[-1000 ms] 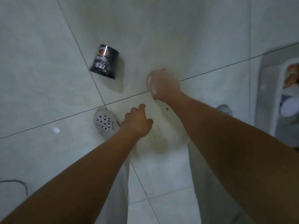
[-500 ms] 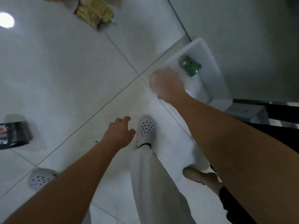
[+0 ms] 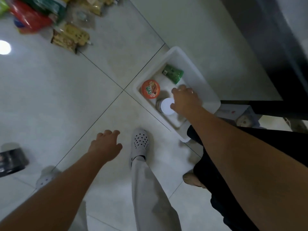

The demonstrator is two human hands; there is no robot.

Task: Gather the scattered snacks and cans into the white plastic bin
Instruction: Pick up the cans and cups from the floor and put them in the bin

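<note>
Head view: right hand (image 3: 185, 100) over white plastic bin (image 3: 198, 72) at 2 o'clock, fingers half-curled. Thumb tip meets edge of white-lidded can (image 3: 166, 106), inside bin at hand's 9 o'clock; can't tell if it's gripped. Left hand (image 3: 105, 147) relaxed, holding nothing. Black can (image 3: 11, 160) on floor, 9 o'clock.

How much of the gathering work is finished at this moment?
Done: an orange-lidded cup and a green cup lie in the white bin. In hand: the right hand is at a white-lidded can inside the bin; grip unclear. Remaining: the snack packets and a dark can on the floor.
</note>
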